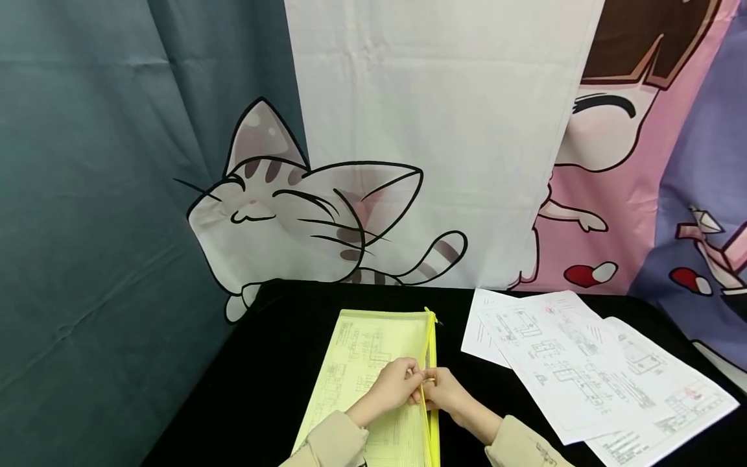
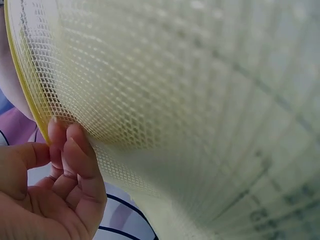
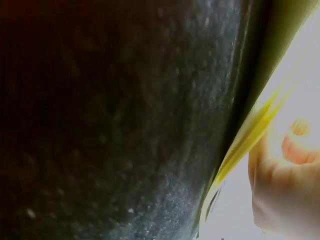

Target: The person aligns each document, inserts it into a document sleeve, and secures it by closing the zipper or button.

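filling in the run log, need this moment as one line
left hand: pinching yellow edge of mesh pouch; right hand: at same edge; pouch: drawings showing through; loose printed sheets: right of pouch

Left hand (image 2: 65,187) pinches mesh pouch (image 2: 125,90) at yellow edge (image 2: 24,85); dark print (image 2: 261,216) blurred.

Cartoon curtain (image 1: 373,139), seemingly cloth-covered table (image 1: 251,389)

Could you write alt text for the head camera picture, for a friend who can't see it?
A person's left hand and right hand pinch the right edge of a yellow see-through pouch, printed drawings showing through, on black cloth. Loose printed sheets overlap to the right; behind hangs a backdrop showing a smiling cartoon cat.
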Demonstrator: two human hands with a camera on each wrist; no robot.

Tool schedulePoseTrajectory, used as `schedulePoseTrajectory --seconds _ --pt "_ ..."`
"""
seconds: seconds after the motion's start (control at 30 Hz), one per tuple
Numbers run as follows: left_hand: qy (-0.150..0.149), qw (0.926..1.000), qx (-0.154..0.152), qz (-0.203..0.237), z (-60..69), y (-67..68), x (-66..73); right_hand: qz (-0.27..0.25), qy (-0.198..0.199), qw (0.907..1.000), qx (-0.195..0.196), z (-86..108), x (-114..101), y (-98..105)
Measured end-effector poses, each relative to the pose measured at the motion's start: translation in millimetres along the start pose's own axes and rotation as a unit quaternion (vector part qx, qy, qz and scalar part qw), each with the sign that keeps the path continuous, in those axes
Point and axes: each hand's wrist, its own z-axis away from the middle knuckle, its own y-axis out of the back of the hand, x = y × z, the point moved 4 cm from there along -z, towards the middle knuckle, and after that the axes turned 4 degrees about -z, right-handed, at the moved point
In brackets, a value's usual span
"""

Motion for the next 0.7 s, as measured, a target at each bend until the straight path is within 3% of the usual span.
schedulePoseTrajectory --seconds 0.13,0.3,0.4,0.53,0.63,0.7 --pt "0.008 0.9999 0.001 -0.010 -2.2 0.8 -3.5 0.002 -0.005 1.0000 0.007 4.1 -1.0 1.8" --pt "0.023 0.9982 0.012 -0.055 -8.9 3.1 -11.0 -0.018 -0.009 0.9998 0.008 6.7 -2.1 13.3" --pt "0.045 0.9959 -0.019 -0.076 -12.4 1.8 -15.3 -0.019 -0.001 0.9998 0.002 10.6 -1.6 32.6" --pt "0.072 0.9868 -0.080 -0.121 -14.7 1.0 -21.3 0.075 0.020 0.9969 0.012 20.1 2.3 75.9" --pt "0.088 0.9782 -0.098 -0.160 -16.2 4.0 -21.3 0.174 0.022 0.9836 0.043 27.5 4.4 115.0" --pt "0.104 0.9747 -0.100 -0.171 -17.3 6.4 -18.5 0.227 0.010 0.9698 0.088 33.2 3.8 143.6"
